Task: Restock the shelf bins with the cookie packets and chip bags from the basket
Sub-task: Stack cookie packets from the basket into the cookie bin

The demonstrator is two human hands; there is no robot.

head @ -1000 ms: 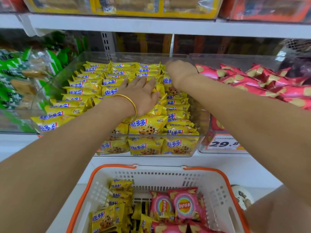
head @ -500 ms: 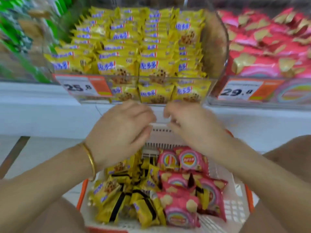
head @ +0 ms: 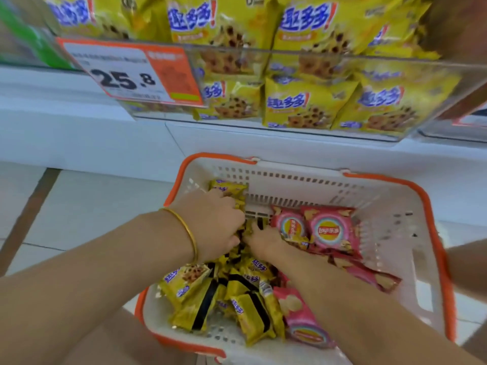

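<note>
A white basket with an orange rim [head: 390, 225] stands on the floor below the shelf. Yellow cookie packets [head: 195, 288] fill its left half and pink chip bags [head: 330, 229] lie on its right. My left hand [head: 213, 222], with a gold bangle on the wrist, is closed around yellow cookie packets at the basket's back left. My right hand [head: 263, 242] is pushed down among the packets beside it, fingers buried and hidden. Above, the clear shelf bin [head: 445, 67] is packed with yellow cookie packets [head: 300, 104].
An orange and white price tag reading 25.8 [head: 131, 72] hangs on the bin's front left. The white shelf ledge [head: 79, 133] juts out between bin and basket. Green packets [head: 29, 40] sit in the bin to the left. Pale floor tiles [head: 87, 206] lie left of the basket.
Both hands came off the shelf bin, dropped past the shelf ledge and plunged into the basket's cookie packets. The view tilted down and closer to the basket.
</note>
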